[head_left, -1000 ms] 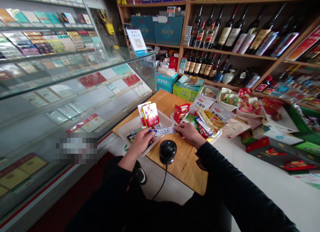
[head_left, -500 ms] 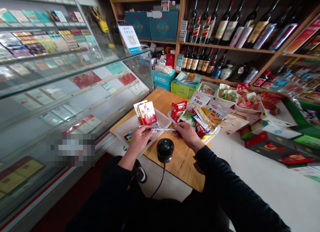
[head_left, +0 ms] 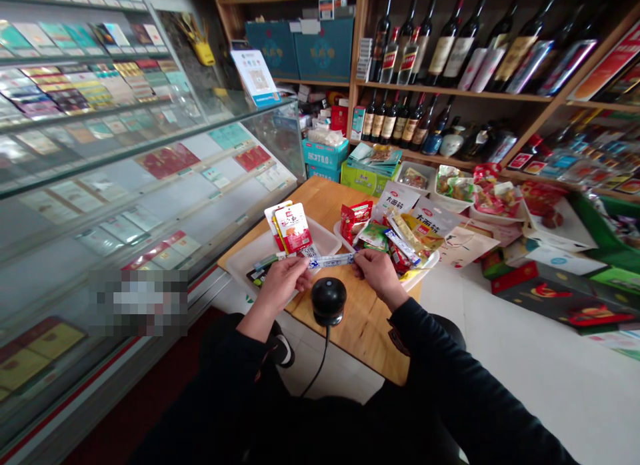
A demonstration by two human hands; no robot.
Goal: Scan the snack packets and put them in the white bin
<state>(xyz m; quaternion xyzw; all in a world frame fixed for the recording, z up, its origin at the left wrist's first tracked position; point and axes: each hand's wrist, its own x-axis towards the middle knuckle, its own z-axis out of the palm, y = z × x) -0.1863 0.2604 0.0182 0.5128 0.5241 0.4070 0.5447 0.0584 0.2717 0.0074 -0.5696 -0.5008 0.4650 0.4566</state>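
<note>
A narrow blue-and-white packet is stretched level between my two hands, its printed face showing. My left hand pinches its left end, and my right hand pinches the right end. Just below the packet stands a black dome-shaped device with a cable. Behind my left hand, a white tray holds upright snack pouches and other packets. Beyond my right hand, a second white tray is heaped with mixed snack packets, one a similar blue-and-white strip.
The trays and device rest on a wooden table. A glass display counter runs along the left. Shelves with wine bottles rise behind. Snack boxes stand on the right, and a QR-code sign sits on the counter.
The packet has turned so that its printed face shows instead of its thin edge. My hands stay at its two ends, with only a slight shift.
</note>
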